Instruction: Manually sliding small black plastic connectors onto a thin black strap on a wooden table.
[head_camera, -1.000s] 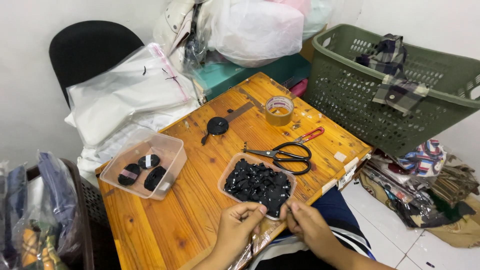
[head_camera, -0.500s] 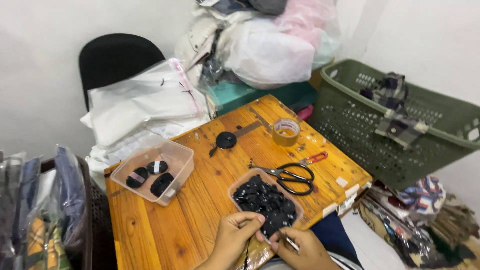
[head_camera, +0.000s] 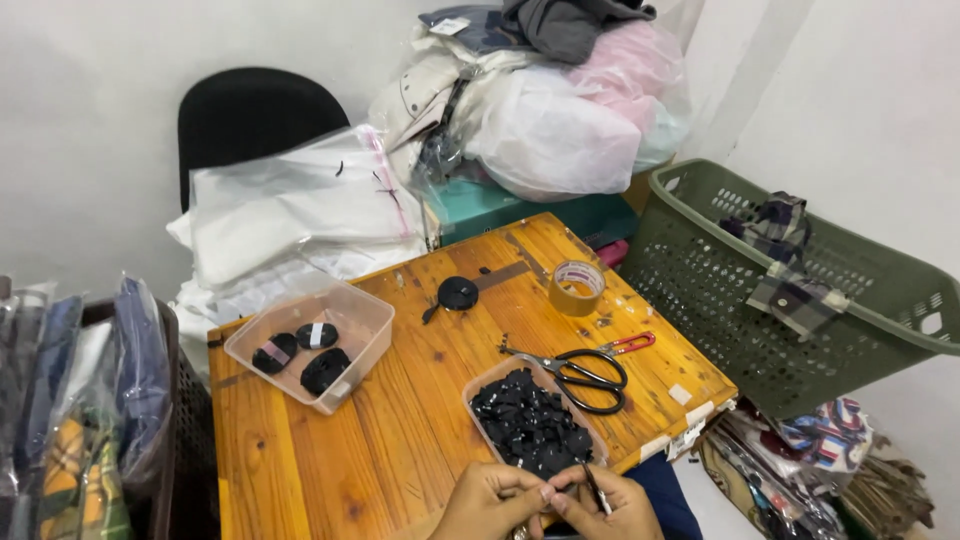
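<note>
A: Table (head_camera: 400, 440) varnished wood, glossy grain. Tray (head_camera: 480, 400) and tub (head_camera: 350, 330) clear plastic.
B: Scissors (head_camera: 585, 372) metal blades, black plastic handles. Tape roll (head_camera: 577, 288) shiny. Basket (head_camera: 700, 280) matt green plastic. Bags (head_camera: 300, 210) glossy film.

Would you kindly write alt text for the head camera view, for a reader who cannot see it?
Two hands, the left hand and right hand, meet at the near edge of a wooden table, pinching a small dark piece beside a clear tray of black pieces. Black scissors, a tape roll and a clear box lie beyond.
</note>
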